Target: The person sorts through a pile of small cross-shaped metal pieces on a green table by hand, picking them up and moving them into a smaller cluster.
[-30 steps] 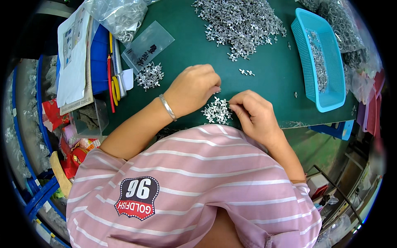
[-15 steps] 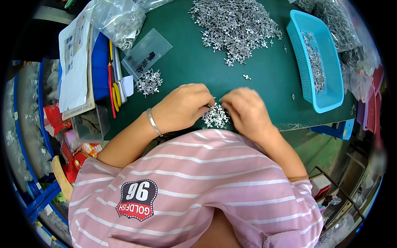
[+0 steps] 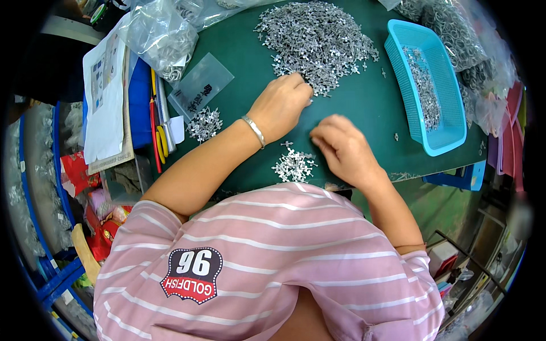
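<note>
Clear plastic bags [image 3: 162,37], far-left tabletop

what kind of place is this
Probably a small workshop bench for sorting or assembling small parts: a big heap of small metal pieces on a green mat, a blue basket holding more, and bagged stock.

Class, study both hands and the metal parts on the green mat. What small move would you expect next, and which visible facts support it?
Probably the left hand draws a few parts back from the big pile of small metal pieces: its fingertips rest at the pile's near edge. The right hand sits on the green mat just beyond the small heap near the body, a likely drop spot.
</note>
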